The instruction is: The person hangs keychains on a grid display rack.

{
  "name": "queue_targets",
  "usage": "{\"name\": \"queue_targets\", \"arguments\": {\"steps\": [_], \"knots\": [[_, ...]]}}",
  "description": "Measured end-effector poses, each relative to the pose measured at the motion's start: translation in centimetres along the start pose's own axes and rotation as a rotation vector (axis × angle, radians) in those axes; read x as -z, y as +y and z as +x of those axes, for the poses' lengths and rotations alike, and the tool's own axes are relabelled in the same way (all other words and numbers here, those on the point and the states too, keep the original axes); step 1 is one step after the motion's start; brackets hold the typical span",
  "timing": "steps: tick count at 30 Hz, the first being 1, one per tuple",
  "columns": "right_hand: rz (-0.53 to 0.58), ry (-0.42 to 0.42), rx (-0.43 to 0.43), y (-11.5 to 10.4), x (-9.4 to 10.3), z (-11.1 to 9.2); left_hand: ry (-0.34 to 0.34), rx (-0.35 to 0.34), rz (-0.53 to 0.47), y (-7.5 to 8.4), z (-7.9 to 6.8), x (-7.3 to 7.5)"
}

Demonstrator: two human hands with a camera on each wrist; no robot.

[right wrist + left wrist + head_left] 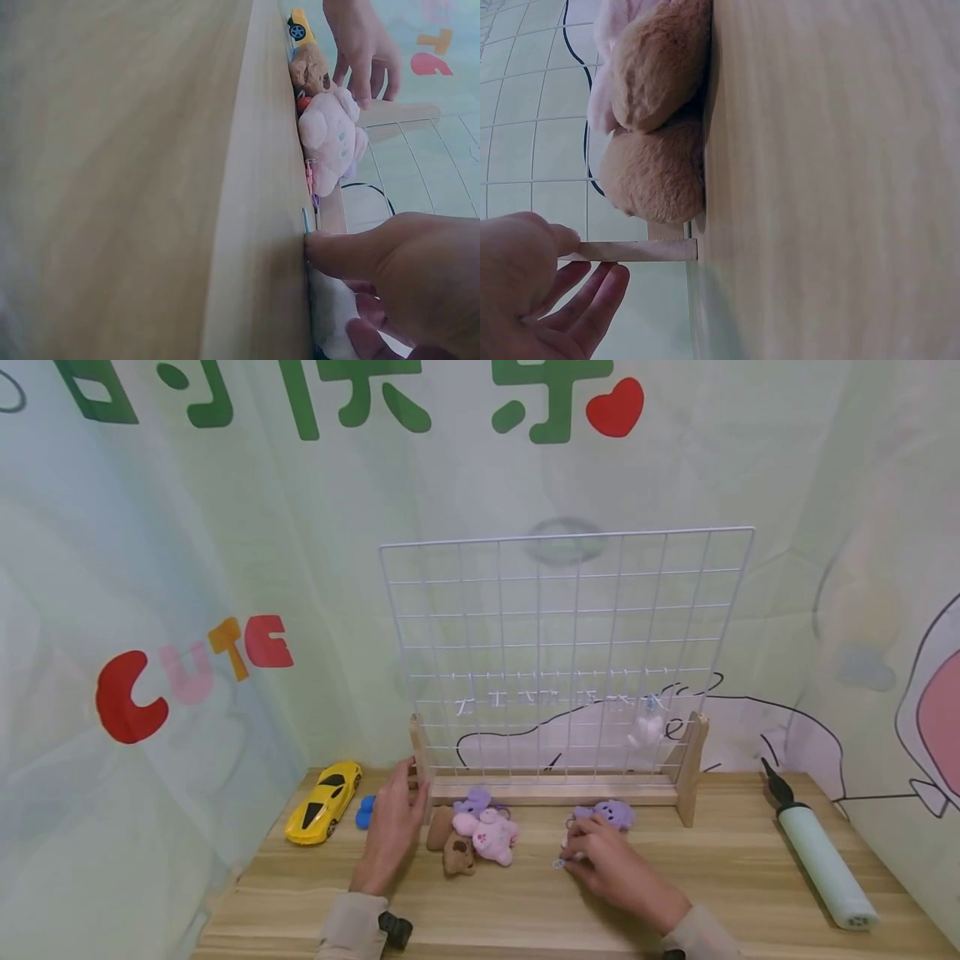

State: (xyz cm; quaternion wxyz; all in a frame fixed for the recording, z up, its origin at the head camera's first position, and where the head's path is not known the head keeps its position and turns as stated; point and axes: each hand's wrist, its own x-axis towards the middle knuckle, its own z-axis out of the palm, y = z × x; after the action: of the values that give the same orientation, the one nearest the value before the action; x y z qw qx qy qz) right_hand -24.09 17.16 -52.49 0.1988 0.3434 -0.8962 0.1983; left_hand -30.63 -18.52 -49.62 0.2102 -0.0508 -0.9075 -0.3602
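Observation:
My left hand (393, 821) pinches the left wooden leg (641, 251) of a wire grid rack, thumb on one side and fingers on the other. Low over the table, my right hand (617, 870) holds a white plush keychain (332, 311), its thumb at a light blue ring (558, 863). Most of that plush is hidden by the hand in the head view. Just behind it lies a purple plush (617, 814). Between the hands is a pile with a pink plush (496, 838), a brown plush (458, 855) and another purple one (474, 800).
Small white hooks (497, 699) line the grid, and a white plush (647, 728) hangs at its right. A yellow toy car (324, 802) and a blue object (365, 812) stand left. A pale green hand pump (825, 864) lies right. Printed fabric walls enclose the table.

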Motion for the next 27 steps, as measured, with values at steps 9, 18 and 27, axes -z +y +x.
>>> {"name": "queue_targets", "arguments": {"steps": [9, 18, 27], "knots": [[-0.038, 0.001, 0.022, 0.2, 0.0, 0.2, 0.008, -0.017, 0.019, 0.1, 0.1, -0.1], [-0.073, 0.028, 0.036, 0.5, 0.2, 0.2, 0.006, -0.004, 0.025, 0.2, 0.1, -0.1], [0.070, 0.147, -0.068, 0.4, 1.8, 1.0, 0.015, -0.002, 0.038, 0.2, 0.0, -0.1]]}}
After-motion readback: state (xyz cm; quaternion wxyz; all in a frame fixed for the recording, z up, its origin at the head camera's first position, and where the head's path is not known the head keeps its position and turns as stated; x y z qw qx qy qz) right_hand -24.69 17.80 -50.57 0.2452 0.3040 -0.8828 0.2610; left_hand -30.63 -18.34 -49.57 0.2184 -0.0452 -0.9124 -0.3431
